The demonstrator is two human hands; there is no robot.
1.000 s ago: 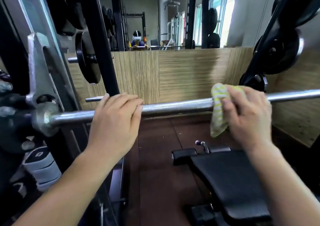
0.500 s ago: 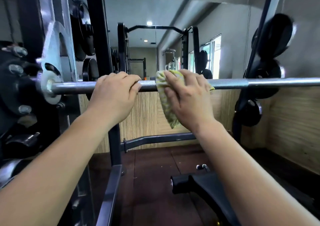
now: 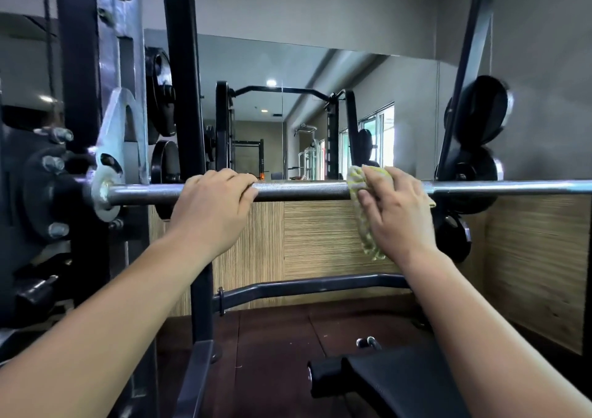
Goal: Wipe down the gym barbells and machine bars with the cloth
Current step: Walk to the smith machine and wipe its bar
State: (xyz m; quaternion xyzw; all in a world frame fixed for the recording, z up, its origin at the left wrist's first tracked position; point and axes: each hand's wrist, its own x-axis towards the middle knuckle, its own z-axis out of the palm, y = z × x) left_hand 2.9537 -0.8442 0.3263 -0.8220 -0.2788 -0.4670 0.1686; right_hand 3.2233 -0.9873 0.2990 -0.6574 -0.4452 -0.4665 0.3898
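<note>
A steel barbell (image 3: 304, 191) runs level across the view, seated in the rack's carriage at the left. My left hand (image 3: 213, 208) grips the bar from above, left of centre. My right hand (image 3: 395, 208) presses a yellow-green and white cloth (image 3: 360, 206) around the bar right of centre. The cloth's loose end hangs below the bar beside my wrist. A bare knurled stretch of bar lies between the two hands.
A black upright post (image 3: 182, 103) stands just behind the bar at the left. Black weight plates (image 3: 480, 113) hang on the right post. A black padded bench (image 3: 384, 382) sits below. A low crossbar (image 3: 304, 289) spans ahead of a wood-panelled wall and mirror.
My right hand has slid the cloth to the right along the bar, widening the gap to my left hand. The view has tilted upward over the last second.
</note>
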